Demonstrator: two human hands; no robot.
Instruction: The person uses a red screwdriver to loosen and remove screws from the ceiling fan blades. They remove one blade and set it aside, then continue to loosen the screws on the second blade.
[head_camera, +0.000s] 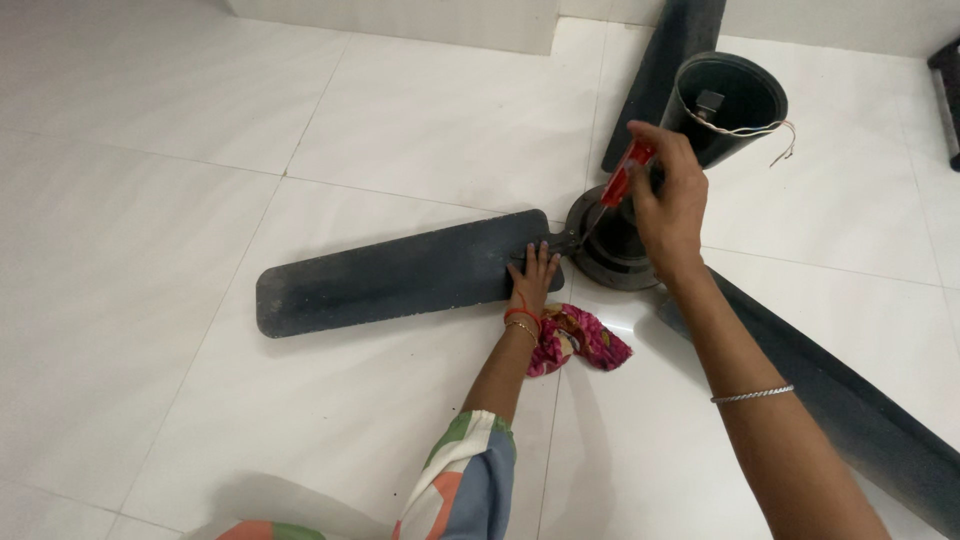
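A dark grey ceiling fan lies on the white tiled floor, its motor hub (612, 250) at the centre. My left hand (534, 279) presses flat on the root of the left blade (390, 272), fingers spread. My right hand (668, 200) grips a red-handled screwdriver (626, 172), whose tip points down at the blade bracket beside the hub. The fan's dark cone-shaped canopy (728, 103) stands up behind my right hand, with loose wires sticking out of it.
A crumpled pink patterned cloth (582, 340) lies on the floor just below the hub. A second blade (668, 70) runs to the back, a third blade (860, 420) to the lower right. A white wall base (400, 20) is at the top.
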